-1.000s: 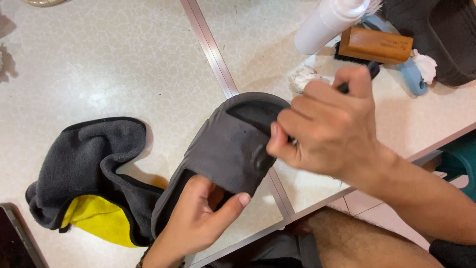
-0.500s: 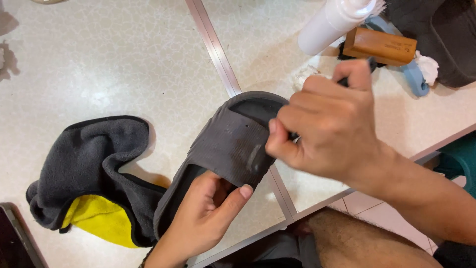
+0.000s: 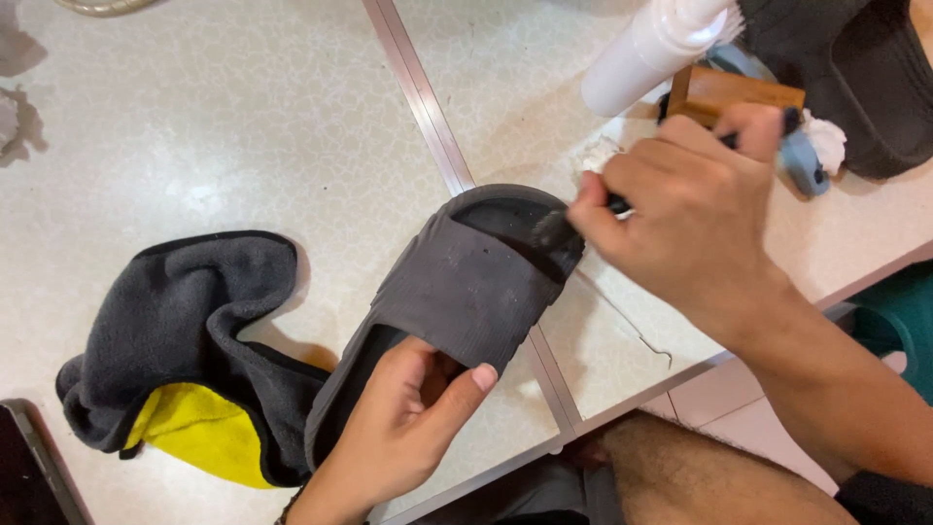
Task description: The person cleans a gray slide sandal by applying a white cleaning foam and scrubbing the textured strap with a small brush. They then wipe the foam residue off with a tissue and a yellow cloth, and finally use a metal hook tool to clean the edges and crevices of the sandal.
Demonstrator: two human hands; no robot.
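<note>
- We see a pale speckled bench [image 3: 243, 126] crossed by a metal strip [image 3: 418, 97]; everything lies on it.
- A dark grey cloth [image 3: 175, 321] with a yellow inner face sits crumpled at the lower left, its edge touching the slide's heel side.
- A grey rubber slide sandal [image 3: 457, 292] lies mid-bench across the metal strip. Its long axis runs diagonally, heel toward the lower left, open toe toward the upper right, strap side up.
- Our left hand [image 3: 403, 428] grips the heel end, fingers tucked inside under the strap, thumb pressed on the strap's edge.
- Our right hand [image 3: 690, 209] is closed around a small dark brush [image 3: 556, 228], whose bristles touch the toe opening.
- A white cylindrical bottle [image 3: 651, 49] leans at the upper right.
- Just beside it rests a wooden-backed brush [image 3: 734, 92].
</note>
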